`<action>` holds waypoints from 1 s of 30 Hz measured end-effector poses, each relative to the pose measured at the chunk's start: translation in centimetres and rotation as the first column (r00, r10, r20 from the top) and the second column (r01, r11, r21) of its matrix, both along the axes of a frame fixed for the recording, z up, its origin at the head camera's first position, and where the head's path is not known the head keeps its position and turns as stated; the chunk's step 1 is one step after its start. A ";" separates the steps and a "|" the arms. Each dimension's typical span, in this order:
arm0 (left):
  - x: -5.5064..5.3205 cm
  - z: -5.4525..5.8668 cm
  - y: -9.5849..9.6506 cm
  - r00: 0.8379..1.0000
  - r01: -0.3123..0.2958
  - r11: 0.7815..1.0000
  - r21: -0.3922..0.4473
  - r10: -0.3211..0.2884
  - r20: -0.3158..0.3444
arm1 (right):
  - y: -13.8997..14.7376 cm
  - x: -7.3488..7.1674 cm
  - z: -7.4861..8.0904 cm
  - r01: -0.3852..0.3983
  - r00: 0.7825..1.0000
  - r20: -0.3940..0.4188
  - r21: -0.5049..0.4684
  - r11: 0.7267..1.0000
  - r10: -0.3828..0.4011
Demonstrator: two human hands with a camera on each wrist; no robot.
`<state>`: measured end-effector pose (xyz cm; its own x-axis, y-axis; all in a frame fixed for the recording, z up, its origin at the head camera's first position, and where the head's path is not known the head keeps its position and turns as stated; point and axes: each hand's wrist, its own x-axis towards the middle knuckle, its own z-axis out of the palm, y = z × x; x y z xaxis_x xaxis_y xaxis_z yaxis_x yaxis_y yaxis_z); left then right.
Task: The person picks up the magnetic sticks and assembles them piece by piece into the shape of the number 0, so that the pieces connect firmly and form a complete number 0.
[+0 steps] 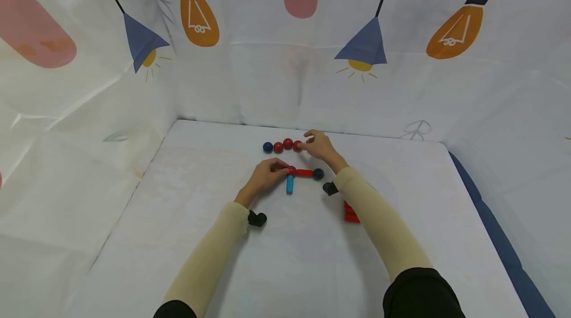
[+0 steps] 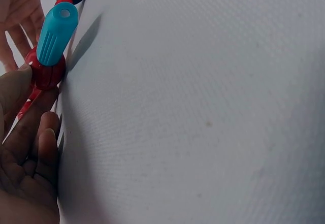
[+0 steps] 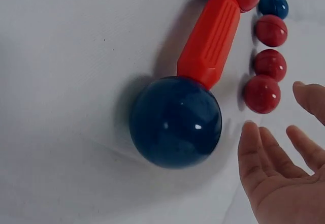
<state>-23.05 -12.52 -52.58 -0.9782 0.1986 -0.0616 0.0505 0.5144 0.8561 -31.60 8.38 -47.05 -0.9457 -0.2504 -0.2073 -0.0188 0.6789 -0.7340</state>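
Observation:
A red rod (image 1: 305,173) joins a red ball (image 1: 292,170) to a dark blue ball (image 1: 318,174), and a cyan rod (image 1: 290,184) sticks out from the red ball toward me. My left hand (image 1: 280,167) pinches that red ball (image 2: 45,72) between thumb and finger, with the cyan rod (image 2: 57,32) just above it. Behind lies a row of balls, one blue (image 1: 267,147) and three red (image 1: 288,143). My right hand (image 1: 309,141) hovers with straight fingers (image 3: 256,150) beside the nearest red ball (image 3: 261,93), holding nothing.
Red pieces (image 1: 351,212) lie on the white table (image 1: 285,258), partly hidden by my right forearm. Printed cloth walls enclose the table at the back and left. A blue strip (image 1: 490,229) runs along the right edge.

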 end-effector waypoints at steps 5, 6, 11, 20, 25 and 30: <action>0.0 -0.3 0.4 1.000 0.002 1.000 0.000 -0.002 -0.003 | 0.2 -0.2 -1.0 0.018 1.000 -0.014 0.030 0.999 -0.018; 0.0 -0.3 0.5 1.000 0.000 1.000 -0.002 0.000 -0.004 | 0.2 -0.3 -1.2 0.017 1.000 -0.020 0.038 0.999 -0.016; 0.0 -0.2 0.8 1.000 0.005 1.000 -0.002 -0.005 -0.007 | 0.2 -0.3 -2.0 0.023 0.999 -0.040 0.035 0.999 -0.022; -0.1 -0.3 0.9 1.000 0.007 1.000 -0.010 -0.007 -0.013 | -0.2 -0.1 -2.3 0.032 0.998 -0.058 0.001 0.999 -0.032; -0.2 -0.5 0.7 1.000 0.006 1.000 -0.013 -0.006 -0.014 | -0.2 0.2 -2.3 0.037 0.997 -0.064 0.005 0.999 -0.037; -0.2 -0.5 0.1 1.000 -0.009 1.000 -0.015 0.009 -0.003 | -0.1 0.5 -2.0 0.005 0.997 -0.079 0.005 1.000 -0.004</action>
